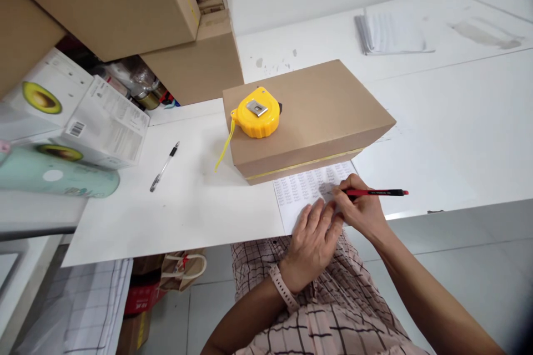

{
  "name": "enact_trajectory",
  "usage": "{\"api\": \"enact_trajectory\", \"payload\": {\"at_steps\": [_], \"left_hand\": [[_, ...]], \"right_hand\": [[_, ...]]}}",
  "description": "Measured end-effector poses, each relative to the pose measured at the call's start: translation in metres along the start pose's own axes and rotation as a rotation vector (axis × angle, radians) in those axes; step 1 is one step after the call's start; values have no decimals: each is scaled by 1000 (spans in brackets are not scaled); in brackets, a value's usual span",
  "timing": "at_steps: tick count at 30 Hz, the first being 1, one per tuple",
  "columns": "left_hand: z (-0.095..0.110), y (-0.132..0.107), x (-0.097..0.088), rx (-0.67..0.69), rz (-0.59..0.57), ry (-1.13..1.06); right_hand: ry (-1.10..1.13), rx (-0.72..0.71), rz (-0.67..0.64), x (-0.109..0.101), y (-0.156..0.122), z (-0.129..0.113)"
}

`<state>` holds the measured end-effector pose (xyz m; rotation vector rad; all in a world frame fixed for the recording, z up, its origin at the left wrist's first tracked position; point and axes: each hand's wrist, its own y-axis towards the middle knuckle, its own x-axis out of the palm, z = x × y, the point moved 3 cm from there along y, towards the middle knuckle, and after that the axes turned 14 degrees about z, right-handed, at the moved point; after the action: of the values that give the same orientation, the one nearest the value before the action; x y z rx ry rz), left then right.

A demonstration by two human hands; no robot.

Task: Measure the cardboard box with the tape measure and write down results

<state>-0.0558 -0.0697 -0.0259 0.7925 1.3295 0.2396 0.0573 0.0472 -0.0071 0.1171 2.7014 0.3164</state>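
A red-and-black pen (377, 192) is gripped in my right hand (360, 208), its tip down on a sheet of paper (297, 213). Columns of small handwriting cover the visible upper part of the sheet. My left hand (314, 241) lies flat on the paper's lower part, fingers stretched out, close beside the right hand. Just behind the sheet is a brown cardboard box (316, 105), which seems to cover the paper's far edge. On top of that box rests a yellow tape measure (258, 113) with a yellow strap hanging over the side.
A clear pen with a black grip (164, 166) lies on the white table (216, 216). At the left are a mint-green bottle (83, 175) and white boxes with avocado pictures (104, 122). Large cartons (200, 66) are stacked behind. A paper stack (393, 33) lies far right.
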Motion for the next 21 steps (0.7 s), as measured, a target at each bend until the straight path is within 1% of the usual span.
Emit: {"api": "enact_trajectory", "payload": {"at_steps": [9, 16, 21], "left_hand": [[0, 1, 0, -1, 7, 4], [0, 0, -1, 3, -13, 1], [0, 0, 1, 0, -7, 1]], "right_hand": [[4, -22, -6, -2, -1, 0], [34, 8, -5, -1, -1, 1], [12, 33, 25, -1, 0, 0]]}}
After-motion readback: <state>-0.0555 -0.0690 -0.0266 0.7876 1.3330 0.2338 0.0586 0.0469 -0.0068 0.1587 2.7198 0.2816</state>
